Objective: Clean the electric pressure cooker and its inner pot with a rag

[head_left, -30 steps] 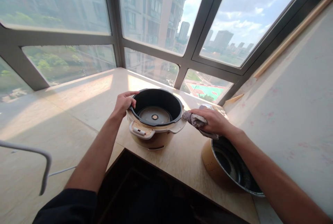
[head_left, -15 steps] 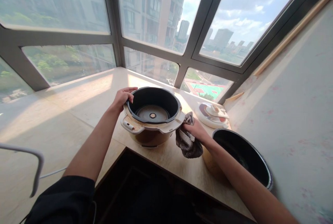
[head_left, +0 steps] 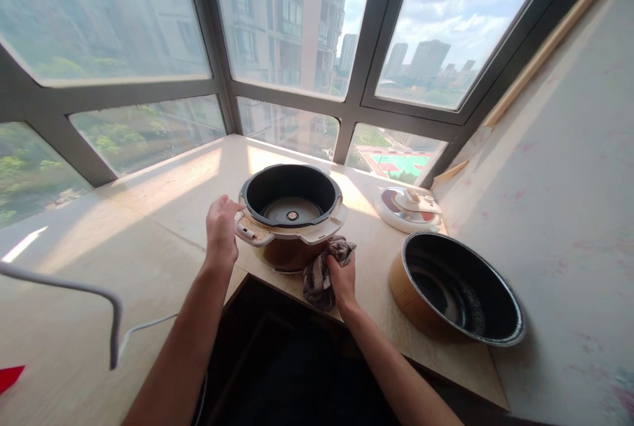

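Note:
An electric pressure cooker body (head_left: pixel 297 251), with a cream rim and a dark inside, stands near the counter's front edge. A round metal piece shows at the bottom of its well. At its left side is my left hand (head_left: pixel 221 231), open, fingers extended, one fingertip at or just touching the rim by the handle. My right hand (head_left: pixel 343 279) is closed around a crumpled brown-grey rag (head_left: pixel 319 281), which lies against the cooker's lower right side. To the right, the inner pot (head_left: pixel 416 294), tan outside and black inside, leans tilted. Behind it rests the cooker lid (head_left: pixel 403 211).
The pale counter (head_left: pixel 163 208) ends at a dark front edge below the cooker. A grey cable (head_left: pixel 74 286) curves across the left side. A bit of red (head_left: pixel 8 378) shows at the lower left. Windows (head_left: pixel 292 23) rise behind, and a patterned wall (head_left: pixel 559 181) bounds the right.
My left hand has loosened from the rim and moved out to the left. My right hand has brought the rag left and down along the cooker's side. The view has shifted slightly.

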`<state>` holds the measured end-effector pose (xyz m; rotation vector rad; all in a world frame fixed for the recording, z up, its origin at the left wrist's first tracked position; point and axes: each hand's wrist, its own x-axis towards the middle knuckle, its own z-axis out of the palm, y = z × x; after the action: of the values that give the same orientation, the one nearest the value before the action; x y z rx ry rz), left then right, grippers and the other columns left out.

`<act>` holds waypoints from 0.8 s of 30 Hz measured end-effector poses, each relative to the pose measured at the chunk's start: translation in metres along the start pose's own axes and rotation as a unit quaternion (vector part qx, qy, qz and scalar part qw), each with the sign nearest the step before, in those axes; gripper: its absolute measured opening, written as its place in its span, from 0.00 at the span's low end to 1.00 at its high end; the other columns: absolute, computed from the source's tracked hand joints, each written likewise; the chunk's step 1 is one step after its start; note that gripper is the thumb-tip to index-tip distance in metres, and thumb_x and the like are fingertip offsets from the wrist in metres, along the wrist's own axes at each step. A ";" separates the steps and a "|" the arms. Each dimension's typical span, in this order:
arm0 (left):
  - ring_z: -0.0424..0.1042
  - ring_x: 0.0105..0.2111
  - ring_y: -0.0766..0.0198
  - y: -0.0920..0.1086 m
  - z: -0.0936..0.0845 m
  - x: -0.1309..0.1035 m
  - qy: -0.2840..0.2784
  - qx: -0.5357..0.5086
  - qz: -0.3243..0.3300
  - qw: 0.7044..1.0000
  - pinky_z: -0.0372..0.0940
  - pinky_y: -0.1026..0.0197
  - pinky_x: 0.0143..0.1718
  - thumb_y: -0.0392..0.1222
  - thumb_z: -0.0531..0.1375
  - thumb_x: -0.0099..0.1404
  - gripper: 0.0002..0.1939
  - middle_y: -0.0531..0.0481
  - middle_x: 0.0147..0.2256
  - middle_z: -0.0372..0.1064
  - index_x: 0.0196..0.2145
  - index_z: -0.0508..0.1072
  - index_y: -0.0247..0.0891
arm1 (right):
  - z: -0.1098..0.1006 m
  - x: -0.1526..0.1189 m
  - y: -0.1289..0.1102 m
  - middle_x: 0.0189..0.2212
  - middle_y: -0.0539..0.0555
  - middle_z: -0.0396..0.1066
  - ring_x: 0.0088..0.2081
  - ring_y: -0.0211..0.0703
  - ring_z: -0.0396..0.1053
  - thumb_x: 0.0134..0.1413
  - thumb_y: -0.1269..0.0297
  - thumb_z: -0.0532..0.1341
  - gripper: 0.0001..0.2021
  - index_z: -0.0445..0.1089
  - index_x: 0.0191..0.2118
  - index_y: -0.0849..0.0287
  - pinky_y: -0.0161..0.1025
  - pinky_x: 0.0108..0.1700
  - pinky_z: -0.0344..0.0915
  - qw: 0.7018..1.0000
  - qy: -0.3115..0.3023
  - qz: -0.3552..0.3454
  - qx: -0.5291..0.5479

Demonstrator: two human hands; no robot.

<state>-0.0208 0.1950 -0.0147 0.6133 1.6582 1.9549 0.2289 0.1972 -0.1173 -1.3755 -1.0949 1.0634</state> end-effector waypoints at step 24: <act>0.72 0.30 0.64 0.018 0.055 -0.062 0.181 -0.089 -0.095 0.975 0.72 0.59 0.32 0.31 0.72 0.43 0.30 0.53 0.32 0.70 0.42 0.65 0.36 | 0.016 -0.010 -0.027 0.58 0.61 0.66 0.55 0.48 0.68 0.49 0.59 0.69 0.35 0.60 0.61 0.59 0.48 0.60 0.63 0.972 0.058 -0.166 0.158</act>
<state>0.0603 0.1946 0.0107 0.0278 1.6473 2.1314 0.2097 0.1915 -0.0910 -0.9500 -0.9789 0.8569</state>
